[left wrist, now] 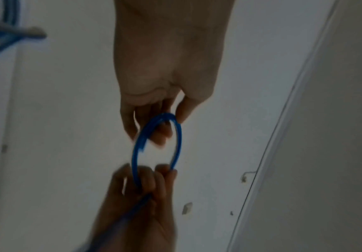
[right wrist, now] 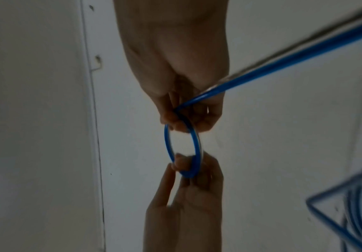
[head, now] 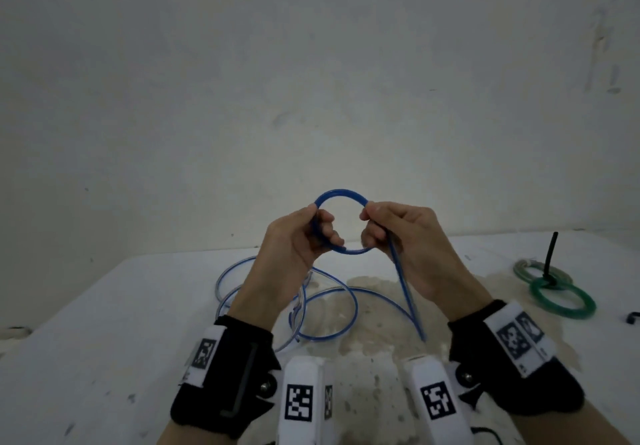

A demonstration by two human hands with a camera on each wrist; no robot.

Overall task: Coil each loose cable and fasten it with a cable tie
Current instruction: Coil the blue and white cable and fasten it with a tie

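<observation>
While held up above the white table (head: 104, 323), one small loop of blue cable (head: 341, 195) gripped on both sides — left hand (head: 298, 240) pinching the loop's left edge with curled fingers and thumb, right hand (head: 405, 236) pinching the right edge the same way. Running down from the right hand's grip, one straight length of the same blue cable, reaching the tabletop and joining several loose turns sprawled there beneath the wrists. Seen from the left wrist: loop (left wrist: 158, 145) doubled at the left hand's fingers (left wrist: 165, 133), so at least two turns. Over at the table's right side, two green coils (head: 562, 301), touching, with one black cable tie (head: 550, 254) standing up where they meet. Two wrist cameras with black straps, one per wrist.
</observation>
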